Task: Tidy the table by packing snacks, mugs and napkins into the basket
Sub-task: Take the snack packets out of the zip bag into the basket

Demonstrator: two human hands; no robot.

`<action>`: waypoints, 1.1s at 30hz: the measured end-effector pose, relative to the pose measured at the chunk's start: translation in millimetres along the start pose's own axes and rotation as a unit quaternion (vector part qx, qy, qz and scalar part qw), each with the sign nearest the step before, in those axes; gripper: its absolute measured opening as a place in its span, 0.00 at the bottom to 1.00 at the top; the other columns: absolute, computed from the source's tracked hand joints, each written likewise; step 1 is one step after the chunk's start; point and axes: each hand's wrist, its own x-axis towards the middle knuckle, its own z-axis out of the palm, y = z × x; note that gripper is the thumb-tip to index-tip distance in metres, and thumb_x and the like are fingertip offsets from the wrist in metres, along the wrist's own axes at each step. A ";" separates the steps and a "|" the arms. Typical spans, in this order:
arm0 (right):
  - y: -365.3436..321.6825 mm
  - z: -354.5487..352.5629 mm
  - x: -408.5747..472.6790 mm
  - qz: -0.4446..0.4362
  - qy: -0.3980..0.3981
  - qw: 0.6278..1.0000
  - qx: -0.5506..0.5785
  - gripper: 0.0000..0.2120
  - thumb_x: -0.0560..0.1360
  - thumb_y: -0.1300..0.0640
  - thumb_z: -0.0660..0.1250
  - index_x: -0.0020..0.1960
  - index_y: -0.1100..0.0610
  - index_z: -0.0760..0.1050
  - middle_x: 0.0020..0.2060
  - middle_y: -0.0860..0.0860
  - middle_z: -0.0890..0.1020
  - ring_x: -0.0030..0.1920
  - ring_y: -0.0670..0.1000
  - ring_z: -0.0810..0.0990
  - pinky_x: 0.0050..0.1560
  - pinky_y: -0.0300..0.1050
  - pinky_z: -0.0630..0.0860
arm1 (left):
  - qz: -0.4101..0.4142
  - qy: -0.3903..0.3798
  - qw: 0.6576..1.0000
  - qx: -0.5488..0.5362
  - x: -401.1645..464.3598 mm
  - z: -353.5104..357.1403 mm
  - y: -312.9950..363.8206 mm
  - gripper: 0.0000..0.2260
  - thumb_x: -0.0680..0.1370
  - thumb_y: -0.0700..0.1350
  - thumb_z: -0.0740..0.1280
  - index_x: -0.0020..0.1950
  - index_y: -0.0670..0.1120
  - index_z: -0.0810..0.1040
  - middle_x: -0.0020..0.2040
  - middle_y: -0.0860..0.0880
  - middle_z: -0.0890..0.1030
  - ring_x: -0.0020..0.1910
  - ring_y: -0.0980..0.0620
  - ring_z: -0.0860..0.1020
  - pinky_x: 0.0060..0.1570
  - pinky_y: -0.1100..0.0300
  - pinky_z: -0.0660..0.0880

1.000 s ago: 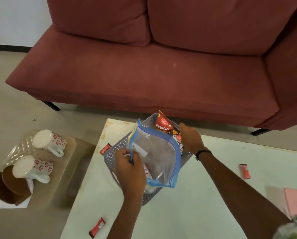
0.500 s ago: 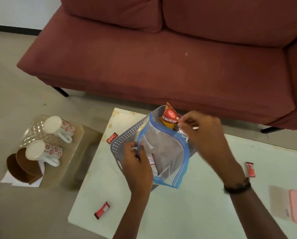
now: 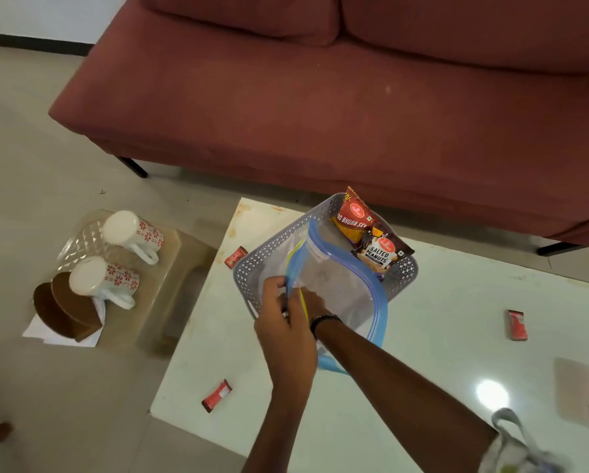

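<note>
While hands grip bag, sachets remain.

We see two bare forearms; the right hand has a black beaded band at its wrist, the left hand wears nothing.
</note>
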 end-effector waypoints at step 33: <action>-41.9 -199.8 -173.3 -0.359 0.393 0.846 -0.029 0.07 0.69 0.67 0.65 0.43 0.59 0.68 0.31 0.58 0.79 0.32 0.58 0.77 0.34 0.49 0.74 | -0.083 0.069 0.994 0.001 21.8 -27.7 16.5 0.12 0.80 0.45 0.60 0.58 0.39 0.71 0.53 0.41 0.81 0.50 0.41 0.81 0.45 0.56 0.76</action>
